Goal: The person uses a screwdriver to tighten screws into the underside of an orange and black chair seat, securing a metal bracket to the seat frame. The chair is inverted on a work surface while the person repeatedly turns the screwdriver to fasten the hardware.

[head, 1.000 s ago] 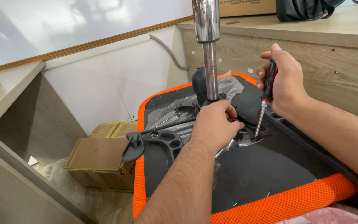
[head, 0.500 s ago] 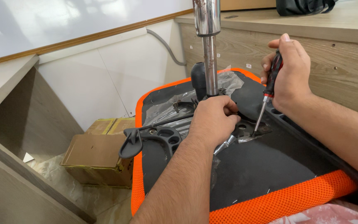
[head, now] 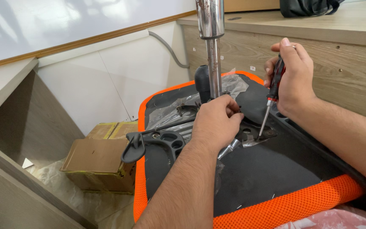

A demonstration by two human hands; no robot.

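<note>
Right hand (head: 293,78): closed in a fist round a red-and-black screwdriver (head: 270,101), held near upright, tip down on the black metal plate (head: 255,133) below. Left hand (head: 217,123): curled shut, gripping the base of the chrome column (head: 213,63), resting on the upturned orange-edged chair seat (head: 276,178).

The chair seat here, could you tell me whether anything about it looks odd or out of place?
The seat lies upside down, its chrome post pointing up. Clear plastic wrap still clings, crumpled, around the mechanism. The right hand holds a screwdriver there; the left hand steadies the plate. No damage shows.
</note>
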